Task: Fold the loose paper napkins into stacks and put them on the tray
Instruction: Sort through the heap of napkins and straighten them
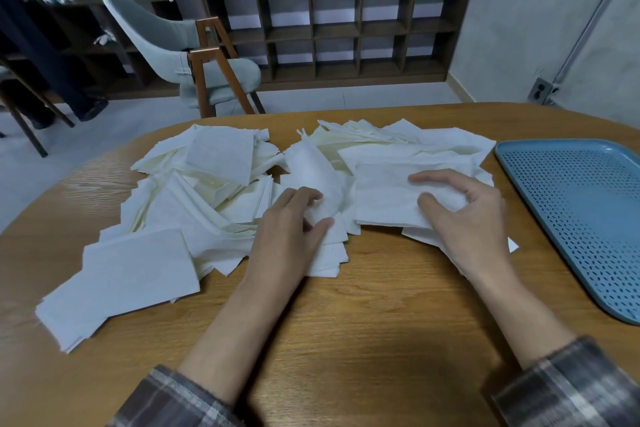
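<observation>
Loose white paper napkins lie in a wide heap across the far half of the wooden table. A flatter pile of napkins sits at the near left. My left hand pinches a napkin at the heap's middle, thumb against curled fingers. My right hand grips the near right part of a napkin, thumb on top and fingers curled over it. The blue perforated tray lies at the right with nothing on it.
A grey chair with wooden legs stands beyond the table's far edge. A dark cubby shelf with potted plants runs along the back wall. A person's dark trouser legs show at the far left.
</observation>
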